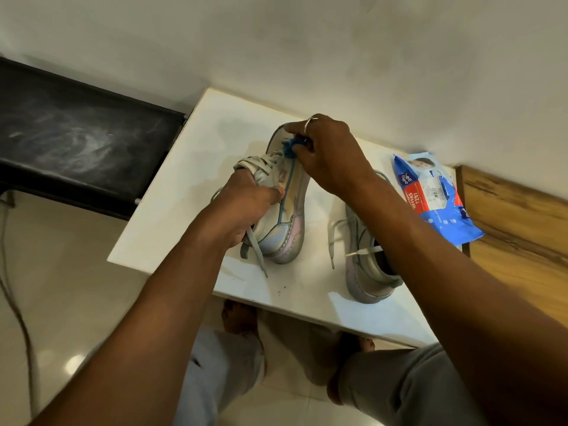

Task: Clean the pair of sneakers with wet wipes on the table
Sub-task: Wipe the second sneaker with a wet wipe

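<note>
Left hand (246, 207): closed around the laced upper of the first sneaker (282, 210), holding it tilted on its side on the white table (172, 192), sole facing right. Right hand (325, 155): fingers pinched shut on a crumpled blue wipe (290, 147), pressed against the sneaker's side near the toe end — ring visible on one finger. Second sneaker (365, 272): resting on the table to the right, partly hidden under the right forearm, laces loose. Wet wipes pack (436, 195): blue and red, lying at the table's far right edge — overhanging toward a wooden surface (522, 222).
</note>
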Motion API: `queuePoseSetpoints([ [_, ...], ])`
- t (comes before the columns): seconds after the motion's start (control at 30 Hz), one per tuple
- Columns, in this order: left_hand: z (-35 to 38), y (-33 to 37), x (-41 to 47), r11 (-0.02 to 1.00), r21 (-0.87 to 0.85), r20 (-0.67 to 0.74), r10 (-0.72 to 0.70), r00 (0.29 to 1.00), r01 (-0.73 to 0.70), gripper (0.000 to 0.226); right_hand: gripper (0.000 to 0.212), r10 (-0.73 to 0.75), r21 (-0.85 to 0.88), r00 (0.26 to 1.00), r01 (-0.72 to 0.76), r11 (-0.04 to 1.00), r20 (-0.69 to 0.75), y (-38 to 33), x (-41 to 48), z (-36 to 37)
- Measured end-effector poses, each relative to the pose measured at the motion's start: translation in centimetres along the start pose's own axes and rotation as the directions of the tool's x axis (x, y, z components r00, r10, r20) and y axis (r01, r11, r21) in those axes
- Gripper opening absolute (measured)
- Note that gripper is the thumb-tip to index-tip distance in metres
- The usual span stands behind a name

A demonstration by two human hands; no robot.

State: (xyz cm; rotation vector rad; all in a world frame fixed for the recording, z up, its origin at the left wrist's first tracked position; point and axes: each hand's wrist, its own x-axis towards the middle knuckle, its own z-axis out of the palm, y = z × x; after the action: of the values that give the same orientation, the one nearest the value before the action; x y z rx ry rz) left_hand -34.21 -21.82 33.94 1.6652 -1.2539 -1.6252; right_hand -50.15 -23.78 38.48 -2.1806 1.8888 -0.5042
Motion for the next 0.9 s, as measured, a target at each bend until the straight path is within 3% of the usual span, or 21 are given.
queuePoseSetpoints([
  [0.17,0.0,-0.1,0.1,1.0,-0.019,0.013,0.011,1.0,-0.011,0.048,0.031,0.076,0.115,0.994,-0.066,0.991,-0.084,-0.4,-0.5,1.0],
  [0.27,0.1,-0.2,0.2,0.999,-0.015,0.015,0.035,0.999,-0.035,0.044,0.026,0.017,0.037,0.996,-0.014,0.999,-0.092,-0.5,-0.7,1.1],
  [0.4,0.0,-0.1,0.3,0.999,-0.032,0.021,0.04,0.999,-0.04,0.051,0.024,-0.109,0.018,0.993,0.109,0.994,0.035,-0.8,-1.3,1.0],
  [0.5,0.1,-0.2,0.3,0.999,-0.02,0.049,0.043,0.998,-0.042,0.053,0.021,-0.15,-0.004,0.989,0.15,0.989,-0.013,-0.4,-1.3,1.1],
  [0.67,0.6,-0.3,0.3,0.998,0.023,0.036,0.061,0.997,-0.062,0.055,0.019,0.0,0.035,0.992,0.004,0.999,-0.128,0.6,-0.3,0.9],
  [0.9,0.1,-0.4,0.4,0.999,-0.011,0.04,0.033,0.999,-0.033,0.057,0.017,-0.087,0.116,0.996,0.086,0.99,0.0,-0.7,-1.2,0.9],
])
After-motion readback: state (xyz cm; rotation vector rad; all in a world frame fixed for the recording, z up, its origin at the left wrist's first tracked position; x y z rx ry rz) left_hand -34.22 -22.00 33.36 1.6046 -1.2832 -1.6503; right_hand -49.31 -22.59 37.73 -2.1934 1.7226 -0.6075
